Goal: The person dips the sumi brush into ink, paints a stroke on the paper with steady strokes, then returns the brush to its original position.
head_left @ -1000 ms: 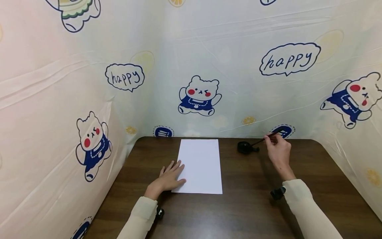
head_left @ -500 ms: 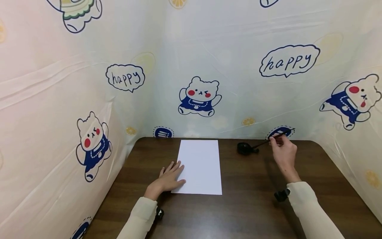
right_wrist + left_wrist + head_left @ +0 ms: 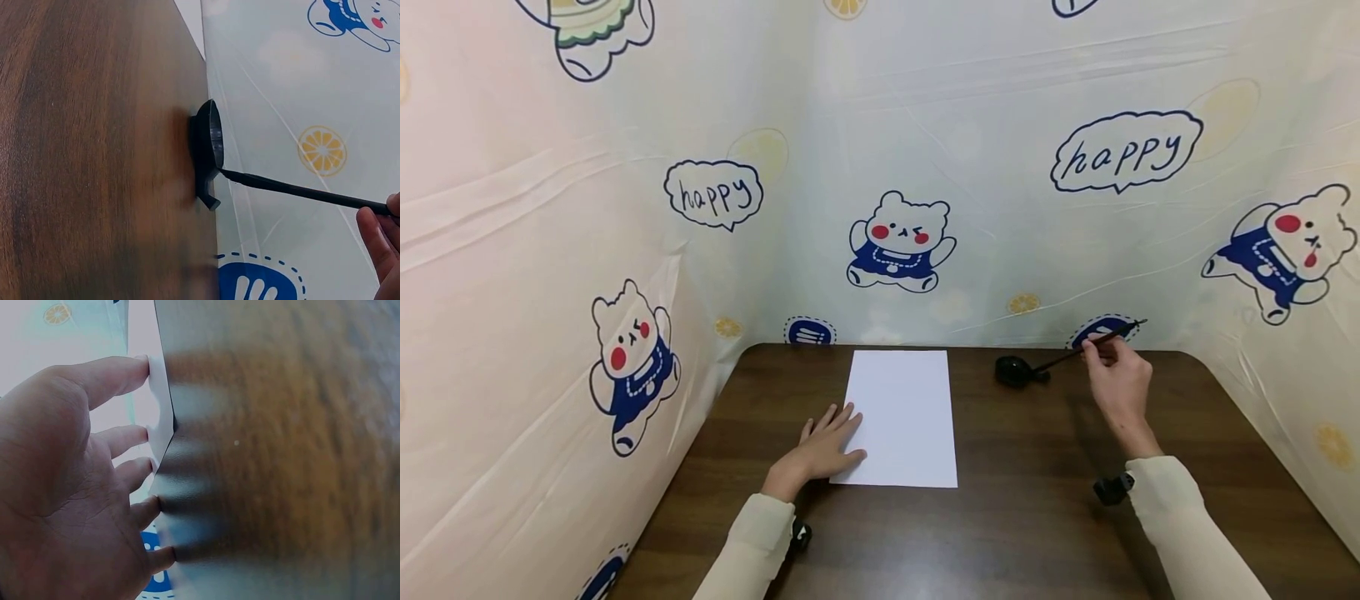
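Note:
My left hand (image 3: 826, 448) lies with spread fingers on the left edge of a white sheet of paper (image 3: 906, 417). In the left wrist view some fingertips touch the paper (image 3: 144, 400) and others the wood beside it. My right hand (image 3: 1120, 383) pinches a thin dark writing brush (image 3: 1103, 337) between thumb and fingers. The brush slants down to the left, its tip at the rim of a small black ink dish (image 3: 1015, 372). In the right wrist view the brush tip meets the edge of the dish (image 3: 206, 140) near its short spout-like end.
The dark brown wooden table (image 3: 880, 542) has rounded far corners. A pale curtain (image 3: 985, 208) printed with bears, orange slices and the word "happy" hangs behind it and at both sides. A black wrist camera (image 3: 1112, 489) sits under the right cuff.
My right hand has moved a little to the right with the brush, whose tip has shifted from over the dish to its right rim. The left hand and the paper stay in place.

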Demonstrator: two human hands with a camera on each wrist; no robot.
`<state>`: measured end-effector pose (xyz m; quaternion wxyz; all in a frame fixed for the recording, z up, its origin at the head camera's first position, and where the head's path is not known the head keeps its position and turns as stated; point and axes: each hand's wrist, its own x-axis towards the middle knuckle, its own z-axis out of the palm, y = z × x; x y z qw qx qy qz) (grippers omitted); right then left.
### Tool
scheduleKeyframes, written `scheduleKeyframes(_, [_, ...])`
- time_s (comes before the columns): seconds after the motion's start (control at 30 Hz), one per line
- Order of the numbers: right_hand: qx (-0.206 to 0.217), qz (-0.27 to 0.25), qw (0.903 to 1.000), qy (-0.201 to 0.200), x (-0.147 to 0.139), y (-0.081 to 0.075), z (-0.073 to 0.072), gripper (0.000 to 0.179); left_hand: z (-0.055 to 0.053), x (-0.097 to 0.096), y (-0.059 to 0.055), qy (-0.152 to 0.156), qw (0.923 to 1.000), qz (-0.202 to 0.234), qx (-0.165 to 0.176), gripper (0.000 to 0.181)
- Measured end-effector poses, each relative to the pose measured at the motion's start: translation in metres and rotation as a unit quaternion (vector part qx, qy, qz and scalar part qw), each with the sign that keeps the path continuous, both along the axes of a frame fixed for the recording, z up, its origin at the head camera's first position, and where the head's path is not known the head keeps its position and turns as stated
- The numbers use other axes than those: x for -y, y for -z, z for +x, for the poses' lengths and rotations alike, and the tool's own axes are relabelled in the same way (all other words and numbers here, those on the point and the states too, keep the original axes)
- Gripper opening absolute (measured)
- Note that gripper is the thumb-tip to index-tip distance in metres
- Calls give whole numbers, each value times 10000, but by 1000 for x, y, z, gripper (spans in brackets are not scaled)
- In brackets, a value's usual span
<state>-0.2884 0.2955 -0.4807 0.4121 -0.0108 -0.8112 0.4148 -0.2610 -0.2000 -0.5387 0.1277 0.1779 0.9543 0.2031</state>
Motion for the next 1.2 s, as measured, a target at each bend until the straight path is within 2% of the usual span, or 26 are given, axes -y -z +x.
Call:
scheduleKeyframes(0.17, [-106, -22, 9999, -6, 0, -2, 2, 17, -2, 3, 3, 86, 10000, 29, 12, 80])
scheduleKeyframes(0.27, [-131, -70, 9999, 49, 1, -4, 2, 17, 1, -1, -6, -7, 9998, -152, 111, 78])
scheduleKeyframes(0.5, [-86, -236, 9997, 13, 6, -5, 0, 18, 2, -2, -8, -47, 9997, -234, 61, 78])
scheduleKeyframes(0.73, [28, -389, 9992, 113, 10, 1, -3, 16, 4, -2, -8, -12, 9998, -179, 77, 77])
scheduleKeyframes(0.93, [5, -404, 9991, 82, 8, 7, -4, 15, 2, -2, -6, 15, 9998, -180, 116, 77])
scheduleKeyframes(1.2, [21, -334, 9994, 128, 7, 7, -2, 15, 0, 0, 2, -50, 9999, -55, 111, 79])
